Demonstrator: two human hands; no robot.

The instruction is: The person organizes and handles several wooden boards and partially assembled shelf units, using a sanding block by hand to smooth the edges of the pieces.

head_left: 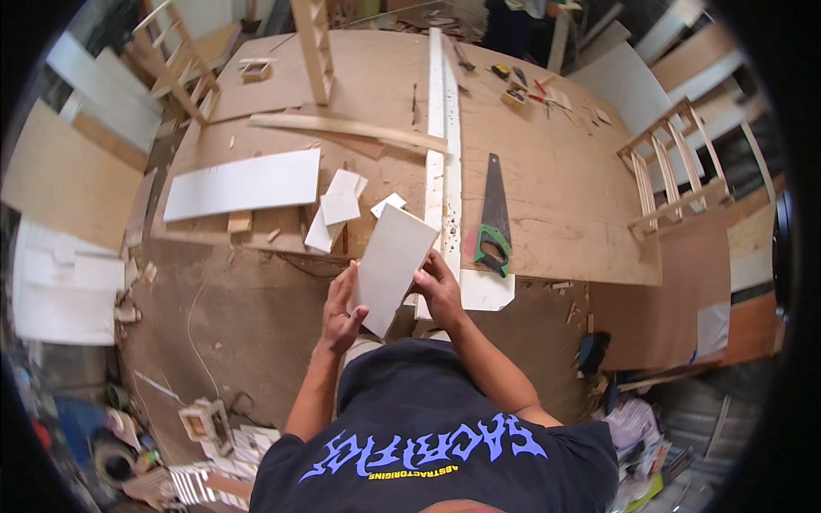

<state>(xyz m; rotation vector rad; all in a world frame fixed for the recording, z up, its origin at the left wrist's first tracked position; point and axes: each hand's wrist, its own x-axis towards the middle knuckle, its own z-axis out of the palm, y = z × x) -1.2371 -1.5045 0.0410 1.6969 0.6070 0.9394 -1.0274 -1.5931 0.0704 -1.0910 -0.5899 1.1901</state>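
Note:
A rectangular white-faced board (393, 261) is held tilted in front of my body, near the front edge of the table. My left hand (341, 315) presses against its lower left edge, thumb on the face and fingers along the side. On the opposite edge, my right hand (440, 291) grips with bent fingers. Just beyond the board lie several small white offcuts (340, 201), partly stacked. To the right of my right hand, a handsaw (493, 214) with a green and black handle rests on the table.
A large brown worktable (556, 205) spreads ahead, crossed by a long white strip (436, 111). On it lie a wide white panel (244, 184), a wooden slat (351, 130) and a small box (515, 94) near scattered tools. A wooden rack (676, 171) stands at the right edge.

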